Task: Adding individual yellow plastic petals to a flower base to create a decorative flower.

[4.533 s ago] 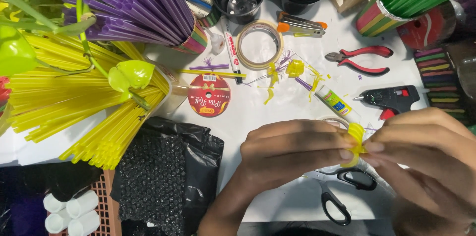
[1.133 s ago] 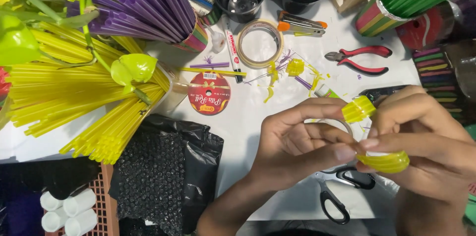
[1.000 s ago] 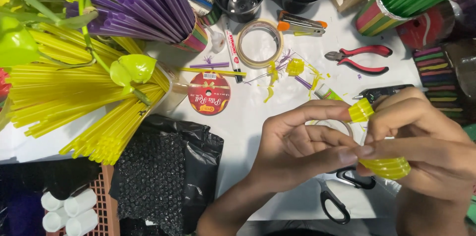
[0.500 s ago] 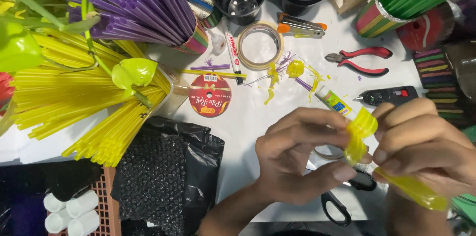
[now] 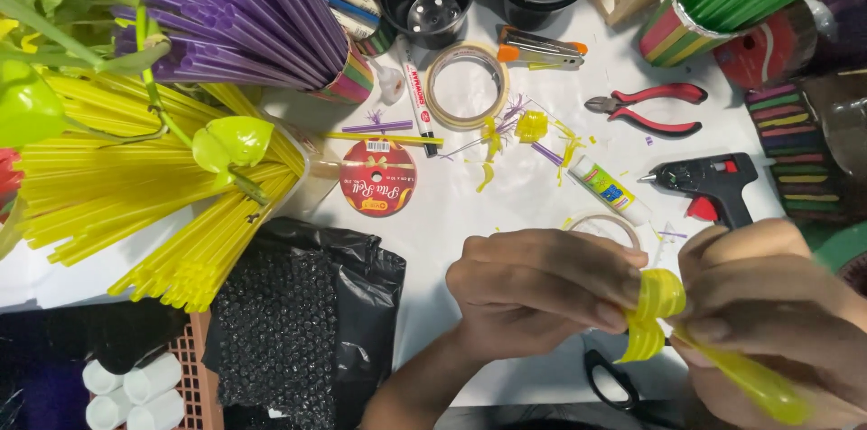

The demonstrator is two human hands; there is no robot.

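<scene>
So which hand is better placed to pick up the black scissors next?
Probably the right hand: the black scissors lie just below it. However, both hands grip the yellow straw piece; the left hand pinches its coiled end.

- Yellow strip (image 5: 655, 317), between both hands: thin glossy plastic, ribbed coils.
- Pliers (image 5: 646, 107), 1 o'clock: dull metal jaws, smooth red plastic grips.
- Glue gun (image 5: 713, 184): matt black plastic.
- Black bag (image 5: 302, 322), 8 o'clock: shiny, bubbly film.

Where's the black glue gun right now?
In the head view, the glue gun lies on the white table, right of centre, just below the red-handled pliers and above the right hand.
</scene>
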